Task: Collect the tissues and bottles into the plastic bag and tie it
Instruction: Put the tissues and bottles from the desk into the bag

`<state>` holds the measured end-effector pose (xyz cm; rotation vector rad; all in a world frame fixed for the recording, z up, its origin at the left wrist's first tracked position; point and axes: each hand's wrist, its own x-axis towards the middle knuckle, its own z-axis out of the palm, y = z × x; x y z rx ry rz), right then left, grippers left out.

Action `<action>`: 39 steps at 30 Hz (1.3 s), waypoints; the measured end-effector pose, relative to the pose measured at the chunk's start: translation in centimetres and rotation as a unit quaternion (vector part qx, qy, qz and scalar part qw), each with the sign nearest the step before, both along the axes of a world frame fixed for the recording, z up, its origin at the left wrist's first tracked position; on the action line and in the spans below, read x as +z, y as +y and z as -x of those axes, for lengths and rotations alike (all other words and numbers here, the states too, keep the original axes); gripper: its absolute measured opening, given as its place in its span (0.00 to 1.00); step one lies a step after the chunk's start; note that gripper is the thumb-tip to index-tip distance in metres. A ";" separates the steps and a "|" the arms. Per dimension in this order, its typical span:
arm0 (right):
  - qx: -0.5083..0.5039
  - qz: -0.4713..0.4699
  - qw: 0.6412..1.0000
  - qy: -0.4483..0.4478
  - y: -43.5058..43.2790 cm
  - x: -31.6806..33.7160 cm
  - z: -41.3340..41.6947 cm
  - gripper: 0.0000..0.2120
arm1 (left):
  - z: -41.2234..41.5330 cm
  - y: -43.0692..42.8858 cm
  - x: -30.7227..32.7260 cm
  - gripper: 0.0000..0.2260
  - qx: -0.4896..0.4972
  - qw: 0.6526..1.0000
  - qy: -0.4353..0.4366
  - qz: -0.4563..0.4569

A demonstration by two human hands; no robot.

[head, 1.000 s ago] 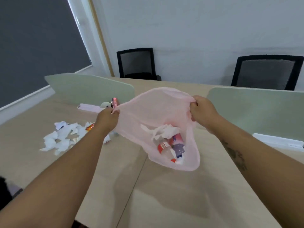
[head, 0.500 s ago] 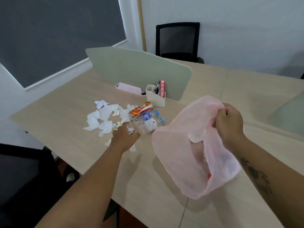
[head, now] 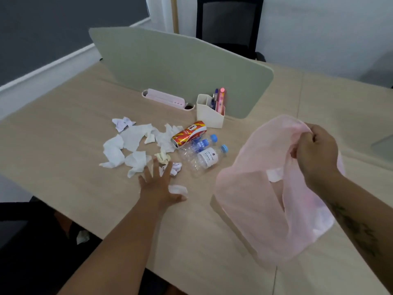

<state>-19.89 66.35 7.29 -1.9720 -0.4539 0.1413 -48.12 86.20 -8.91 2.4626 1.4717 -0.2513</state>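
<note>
Several crumpled white tissues [head: 131,143] lie scattered on the left part of the wooden counter [head: 63,167], some overlapping so their edges are hard to separate. One more scrap of tissue [head: 82,237] shows below the counter's near edge, in the dark, where little else can be made out. The left hand [head: 158,186] rests palm down just at the near side of the pile, fingers spread apart and holding nothing; a small wad [head: 177,189] lies beside its thumb, touching or nearly so. Behind the pile, a pink tray [head: 165,99] and a cream pen holder [head: 209,112] stand against a green divider [head: 180,67], with a black chair [head: 229,24] beyond, its top cut off by the frame. A red and yellow can [head: 189,133] lies on its side next to two clear bottles [head: 202,154] with blue caps; the bottles overlap and their outlines blur together. To the right, the right hand [head: 316,152] has its grip clamped on the rim of the pink plastic bag [head: 265,199], holding it up so it hangs open toward the left. Something white shows inside near the mouth, but the contents deeper in are veiled by the film. The right forearm carries a dark tattoo [head: 359,231] and runs off the frame.
</note>
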 end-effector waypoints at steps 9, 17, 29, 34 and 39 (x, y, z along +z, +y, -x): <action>0.006 0.038 0.999 -0.012 -0.5 0.2 0.0 0.18 | 0.0 2.6 -2.2 0.44 -0.079 0.992 -0.016 -0.092; 0.008 0.042 0.999 -0.009 -1.7 0.0 -0.4 0.15 | 0.3 -2.4 -0.7 0.25 0.006 0.960 -0.263 0.091; 0.014 0.021 1.000 0.003 -8.3 1.5 -3.0 0.13 | -12.3 -18.9 11.8 0.16 -0.163 0.858 -0.328 0.359; 0.016 0.009 0.999 0.039 -11.3 1.9 -4.6 0.12 | -13.7 -20.7 16.8 0.07 -0.182 0.823 -0.326 0.428; 0.031 -0.004 0.998 0.055 -13.2 2.4 -5.0 0.13 | -13.4 -23.2 18.2 0.05 -0.140 0.780 -0.295 0.534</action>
